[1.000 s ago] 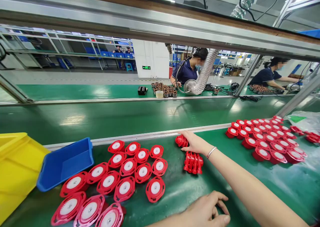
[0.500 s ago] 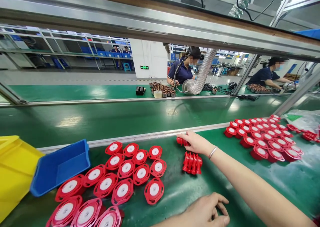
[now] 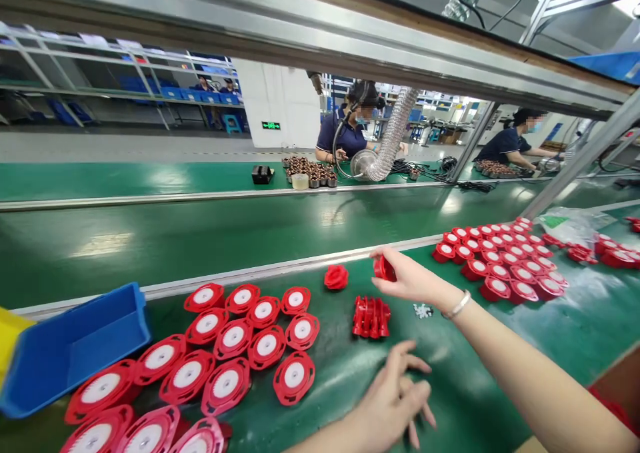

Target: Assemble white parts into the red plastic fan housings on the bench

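Note:
My right hand grips a red plastic housing between thumb and fingers, above the far side of the bench. Left of it, a single red plastic part lies by itself. Below sits a tight stack of red plastic parts, standing on edge side by side. My left hand hovers near that stack with fingers spread, holding nothing. Several red housings with white toothed discs are laid out in rows on the left. A small pile of tiny pale pieces lies below my right wrist.
A blue bin stands at the left beside a yellow container. More red housings with white discs fill the right, near a clear plastic bag. A metal rail edges the bench; a co-worker sits across it.
My right hand has come right and lifted a red housing, leaving one red part on the bench. My left hand has risen toward the stack with its fingers spreading. The view has shifted right.

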A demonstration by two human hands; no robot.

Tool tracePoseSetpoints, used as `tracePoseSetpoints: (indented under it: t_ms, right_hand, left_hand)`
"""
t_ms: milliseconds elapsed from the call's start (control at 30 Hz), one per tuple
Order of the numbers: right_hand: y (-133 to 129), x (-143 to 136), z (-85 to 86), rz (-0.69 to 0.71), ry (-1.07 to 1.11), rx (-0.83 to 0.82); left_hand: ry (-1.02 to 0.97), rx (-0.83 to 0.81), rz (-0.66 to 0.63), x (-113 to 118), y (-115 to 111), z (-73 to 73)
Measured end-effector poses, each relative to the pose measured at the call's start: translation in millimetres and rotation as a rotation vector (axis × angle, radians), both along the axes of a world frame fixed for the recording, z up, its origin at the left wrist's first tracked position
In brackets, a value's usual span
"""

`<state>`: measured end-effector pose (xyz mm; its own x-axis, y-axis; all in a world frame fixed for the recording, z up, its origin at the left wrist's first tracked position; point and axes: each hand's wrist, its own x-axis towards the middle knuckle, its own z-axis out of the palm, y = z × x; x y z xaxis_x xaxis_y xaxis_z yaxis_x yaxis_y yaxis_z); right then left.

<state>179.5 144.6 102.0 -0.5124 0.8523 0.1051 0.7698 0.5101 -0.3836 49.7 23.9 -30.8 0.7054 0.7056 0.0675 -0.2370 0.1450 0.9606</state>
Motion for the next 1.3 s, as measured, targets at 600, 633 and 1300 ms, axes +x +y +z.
tracePoseSetpoints:
  t_ms: [600, 633, 1300]
  right_hand:
    - [-95, 90, -72.1, -0.420, 0.263, 0.143]
    - [-87, 96, -80.4, -0.424, 0.241, 0.139]
    - [-74, 97, -101.1, -0.423, 0.187, 0.089]
  left_hand:
    - [-0.050, -0.505, 0.162, 2, 4, 31.9]
    - [-0.047, -0.493, 0.142, 2, 4, 31.3]
    - [0.054, -0.304, -0.018, -6, 7, 34.8]
